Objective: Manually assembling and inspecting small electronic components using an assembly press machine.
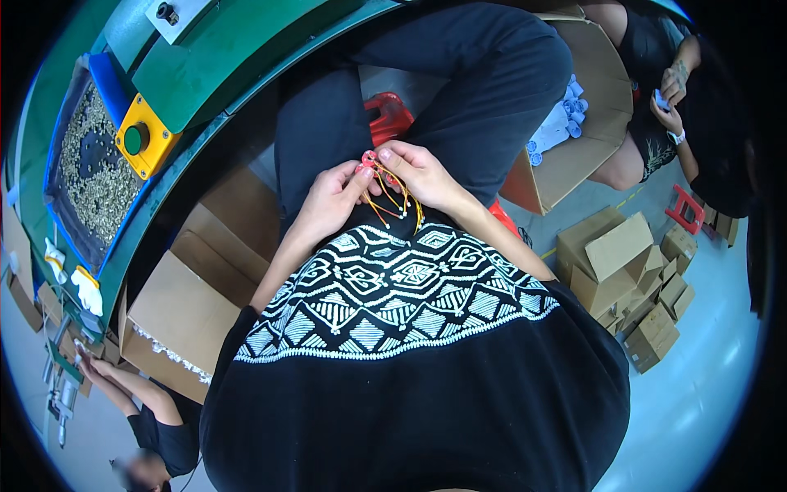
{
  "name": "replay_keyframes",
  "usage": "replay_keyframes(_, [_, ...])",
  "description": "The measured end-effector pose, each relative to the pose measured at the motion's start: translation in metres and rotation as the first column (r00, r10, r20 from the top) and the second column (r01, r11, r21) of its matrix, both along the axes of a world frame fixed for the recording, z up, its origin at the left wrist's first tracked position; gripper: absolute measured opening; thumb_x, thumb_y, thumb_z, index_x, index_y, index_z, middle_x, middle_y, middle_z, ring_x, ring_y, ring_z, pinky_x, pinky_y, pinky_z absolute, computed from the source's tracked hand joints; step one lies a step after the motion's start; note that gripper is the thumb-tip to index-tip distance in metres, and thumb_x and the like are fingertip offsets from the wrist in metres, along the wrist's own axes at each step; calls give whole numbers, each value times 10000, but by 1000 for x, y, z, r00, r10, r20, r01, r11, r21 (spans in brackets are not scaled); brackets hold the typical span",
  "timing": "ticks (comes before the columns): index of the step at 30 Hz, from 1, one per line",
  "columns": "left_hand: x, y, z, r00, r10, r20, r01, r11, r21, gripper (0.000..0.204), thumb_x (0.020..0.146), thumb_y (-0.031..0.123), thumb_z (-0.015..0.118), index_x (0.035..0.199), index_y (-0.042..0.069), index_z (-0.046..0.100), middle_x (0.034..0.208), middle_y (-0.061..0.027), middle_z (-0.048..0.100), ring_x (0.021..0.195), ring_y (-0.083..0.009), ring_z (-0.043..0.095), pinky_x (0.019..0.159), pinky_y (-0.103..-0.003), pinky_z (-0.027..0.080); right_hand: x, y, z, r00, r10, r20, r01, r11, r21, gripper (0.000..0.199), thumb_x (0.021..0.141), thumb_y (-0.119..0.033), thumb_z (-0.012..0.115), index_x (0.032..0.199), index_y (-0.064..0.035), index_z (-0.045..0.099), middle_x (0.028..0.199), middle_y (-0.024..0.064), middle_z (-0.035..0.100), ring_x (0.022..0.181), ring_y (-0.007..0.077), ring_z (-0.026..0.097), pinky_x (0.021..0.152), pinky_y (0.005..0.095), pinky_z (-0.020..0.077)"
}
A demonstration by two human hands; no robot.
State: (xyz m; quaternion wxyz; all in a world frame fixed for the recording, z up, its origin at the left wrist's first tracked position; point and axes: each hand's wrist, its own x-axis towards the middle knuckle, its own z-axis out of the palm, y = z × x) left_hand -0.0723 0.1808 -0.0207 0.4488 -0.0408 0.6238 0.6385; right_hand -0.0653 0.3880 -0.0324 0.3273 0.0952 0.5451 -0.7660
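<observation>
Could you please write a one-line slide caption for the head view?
Left hand and right hand together hold small red pieces with thin yellow strands, before a white-patterned black shirt.

A loose black cloth top (pixel 410 418) has wide short black sleeves (pixel 586 324) and a broad white-patterned band (pixel 402 307) of diamonds, scrolls and stripes. The trousers (pixel 504 98) are plain dark cloth. Left hand (pixel 329 198) and right hand (pixel 420 174) are bare.

The fingers (pixel 395 160) partly hide the small red pieces (pixel 369 157).
</observation>
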Motion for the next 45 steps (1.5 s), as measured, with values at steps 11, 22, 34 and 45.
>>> replay_keyframes(11, [1, -4, -2, 997, -80, -16, 80, 997, 4, 298, 1067, 268, 521, 1087, 2, 654, 923, -21, 694, 796, -76, 596, 772, -236, 496, 4, -8, 1, 993, 81, -80, -67, 983, 174, 245, 1048, -226, 565, 1063, 12, 622, 792, 18, 660, 706, 72, 585, 644, 249, 487])
replay_keyframes(22, [-11, -3, 6, 937, -325, -131, 322, 946, -41, 310, 1049, 275, 546, 1044, -21, 640, 876, -79, 719, 785, -129, 644, 756, -298, 529, 14, -3, -13, 988, 87, -129, -91, 996, -26, 222, 1057, -227, 550, 1069, -9, 589, 830, -14, 587, 720, 68, 547, 648, 235, 455])
replay_keyframes(34, [9, -14, -33, 941, -275, -195, 291, 955, 56, 349, 1051, 303, 533, 958, -16, 639, 739, -80, 672, 673, -175, 638, 637, -321, 495, 32, -12, -15, 988, 1, -155, -23, 990, -137, 189, 1049, -201, 552, 1032, -16, 585, 775, 62, 639, 734, 128, 648, 636, 288, 499])
replay_keyframes(45, [22, 5, -22, 985, -45, -164, 31, 995, -91, 353, 1074, 254, 462, 894, -2, 627, 695, -106, 660, 628, -181, 640, 590, -336, 497, 25, -20, -4, 700, 256, -667, 315, 727, 610, 137, 943, -170, 649, 961, -39, 613, 786, 175, 631, 720, 366, 648, 632, 422, 527])
